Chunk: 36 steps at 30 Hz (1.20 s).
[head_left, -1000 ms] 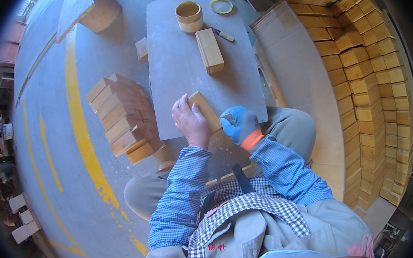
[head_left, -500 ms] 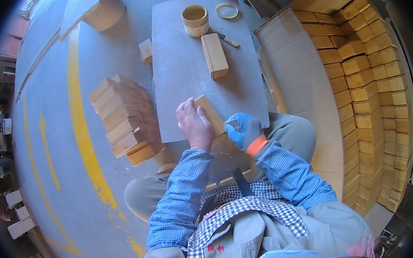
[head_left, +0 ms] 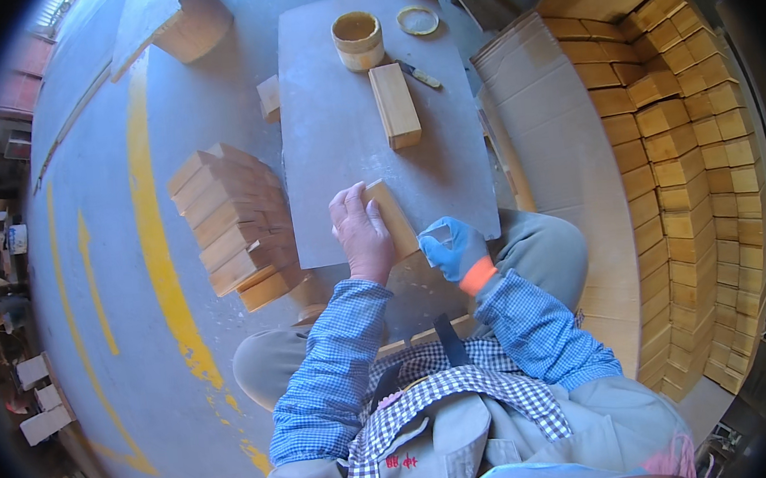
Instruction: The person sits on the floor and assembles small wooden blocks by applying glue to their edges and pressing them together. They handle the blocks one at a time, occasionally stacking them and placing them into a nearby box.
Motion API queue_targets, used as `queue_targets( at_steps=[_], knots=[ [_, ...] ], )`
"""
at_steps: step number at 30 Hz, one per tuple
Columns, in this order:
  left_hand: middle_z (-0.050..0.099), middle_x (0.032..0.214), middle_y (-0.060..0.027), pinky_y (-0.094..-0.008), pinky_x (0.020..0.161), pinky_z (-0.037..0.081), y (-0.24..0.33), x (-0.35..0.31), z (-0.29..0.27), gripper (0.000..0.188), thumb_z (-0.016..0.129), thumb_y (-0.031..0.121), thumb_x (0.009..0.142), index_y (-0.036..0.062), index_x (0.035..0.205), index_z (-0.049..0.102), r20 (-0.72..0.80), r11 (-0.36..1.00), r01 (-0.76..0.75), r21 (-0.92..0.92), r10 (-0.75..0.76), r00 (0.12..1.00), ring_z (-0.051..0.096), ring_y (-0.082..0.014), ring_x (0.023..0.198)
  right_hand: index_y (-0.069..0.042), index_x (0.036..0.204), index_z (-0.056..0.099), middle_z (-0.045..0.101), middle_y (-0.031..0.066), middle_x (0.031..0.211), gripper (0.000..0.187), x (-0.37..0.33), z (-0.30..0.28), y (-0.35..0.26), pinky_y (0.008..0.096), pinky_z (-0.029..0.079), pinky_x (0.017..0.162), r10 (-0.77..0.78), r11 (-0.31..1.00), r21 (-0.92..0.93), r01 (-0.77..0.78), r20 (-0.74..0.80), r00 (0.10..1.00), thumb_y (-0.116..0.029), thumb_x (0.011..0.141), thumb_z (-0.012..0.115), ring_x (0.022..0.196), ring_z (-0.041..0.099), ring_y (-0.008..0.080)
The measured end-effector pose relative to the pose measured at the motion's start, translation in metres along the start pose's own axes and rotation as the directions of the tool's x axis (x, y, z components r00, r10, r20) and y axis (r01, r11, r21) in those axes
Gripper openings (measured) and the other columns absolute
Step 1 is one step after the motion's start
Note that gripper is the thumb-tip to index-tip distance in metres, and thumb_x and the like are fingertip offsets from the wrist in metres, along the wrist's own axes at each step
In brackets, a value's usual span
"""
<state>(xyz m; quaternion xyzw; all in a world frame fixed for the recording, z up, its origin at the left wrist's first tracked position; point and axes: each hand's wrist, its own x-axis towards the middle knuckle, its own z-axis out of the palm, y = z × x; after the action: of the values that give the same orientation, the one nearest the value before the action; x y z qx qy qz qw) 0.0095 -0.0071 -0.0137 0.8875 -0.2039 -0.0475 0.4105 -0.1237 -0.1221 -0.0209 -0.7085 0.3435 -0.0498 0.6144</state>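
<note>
My bare left hand (head_left: 363, 230) is closed around a wooden block (head_left: 392, 223), thumb on its top face, at the near edge of the grey table board (head_left: 329, 143). My right hand (head_left: 454, 247), in a blue glove with an orange cuff, pinches a small thin greyish sheet (head_left: 438, 233) against the near end of that block. The sheet's kind cannot be made out. Farther up the board lies a wooden box (head_left: 397, 106), with a utility knife (head_left: 420, 74) beside it. Behind stands an open tub (head_left: 359, 43) of brownish stuff, its lid (head_left: 418, 20) lying to the right.
Left of the board rises a stack of wooden blocks (head_left: 234, 220) on the floor, with one more block (head_left: 270, 98) near the board's edge. At right, a big cardboard carton (head_left: 550, 115) holds rows of wooden boxes (head_left: 677, 168). A curved wooden piece (head_left: 191, 28) sits at far left.
The gloved right hand has shifted slightly, and the thin sheet in its fingers shows more of its pale edges. My left hand keeps its hold on the block. The view has moved a little.
</note>
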Motion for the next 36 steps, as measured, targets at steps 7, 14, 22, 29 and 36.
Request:
queue_targets(
  at_steps=[7,14,22,29,36],
  knots=[
    [0.052,0.133,-0.0179,-0.0502,0.104,0.043,0.002,0.003,-0.006,0.034,0.056,0.014,0.101,0.0062,0.134,0.059,0.051,1.0,-0.014,-0.02,0.015,0.999,0.055,-0.0385,0.122,-0.006,0.098,0.07,0.073,0.0085,0.081,0.023,0.124,0.031,-0.027,0.0326,0.055,0.059,-0.028,1.0,0.014,0.028,-0.008,1.0,-0.023,0.087,0.081,0.065,0.067,0.0137],
    [0.053,0.133,-0.0179,-0.0492,0.105,0.041,0.001,0.001,-0.002,0.033,0.056,0.014,0.102,0.006,0.134,0.059,0.045,1.0,-0.005,-0.02,0.006,0.999,0.055,-0.0384,0.121,-0.005,0.099,0.07,0.072,0.0053,0.081,0.02,0.021,0.001,0.006,0.0302,0.055,0.058,0.261,0.962,0.053,-0.268,0.118,0.958,-0.02,0.091,0.08,0.066,0.065,0.0118],
    [0.053,0.132,-0.0168,-0.0488,0.106,0.04,0.005,0.005,-0.007,0.031,0.054,0.015,0.103,0.0063,0.133,0.059,0.054,1.0,-0.03,0.008,0.03,0.998,0.054,-0.037,0.122,-0.005,0.099,0.069,0.072,0.0064,0.08,0.022,0.11,0.028,-0.024,0.0336,0.054,0.055,-0.067,0.976,0.211,0.057,0.042,0.997,-0.022,0.09,0.08,0.061,0.064,0.0136],
    [0.055,0.131,-0.015,-0.0494,0.108,0.039,0.007,0.002,-0.003,0.03,0.054,0.016,0.103,0.0074,0.132,0.059,0.046,0.998,0.003,0.057,-0.005,0.999,0.054,-0.0357,0.123,-0.007,0.094,0.069,0.069,0.0032,0.076,0.011,-0.002,0.0,0.01,0.0277,0.051,0.056,0.056,0.983,0.172,-0.067,0.068,0.996,-0.015,0.094,0.076,0.059,0.061,0.01],
    [0.055,0.13,-0.0148,-0.05,0.108,0.039,0.005,0.005,-0.006,0.031,0.054,0.016,0.102,0.0074,0.131,0.059,0.045,0.999,-0.014,0.033,0.012,0.999,0.055,-0.0357,0.123,-0.007,0.093,0.068,0.068,0.0039,0.074,0.012,0.084,0.021,-0.021,0.0294,0.051,0.054,-0.015,0.986,0.166,0.019,-0.025,1.0,-0.015,0.092,0.076,0.059,0.063,0.0109]
  ],
)
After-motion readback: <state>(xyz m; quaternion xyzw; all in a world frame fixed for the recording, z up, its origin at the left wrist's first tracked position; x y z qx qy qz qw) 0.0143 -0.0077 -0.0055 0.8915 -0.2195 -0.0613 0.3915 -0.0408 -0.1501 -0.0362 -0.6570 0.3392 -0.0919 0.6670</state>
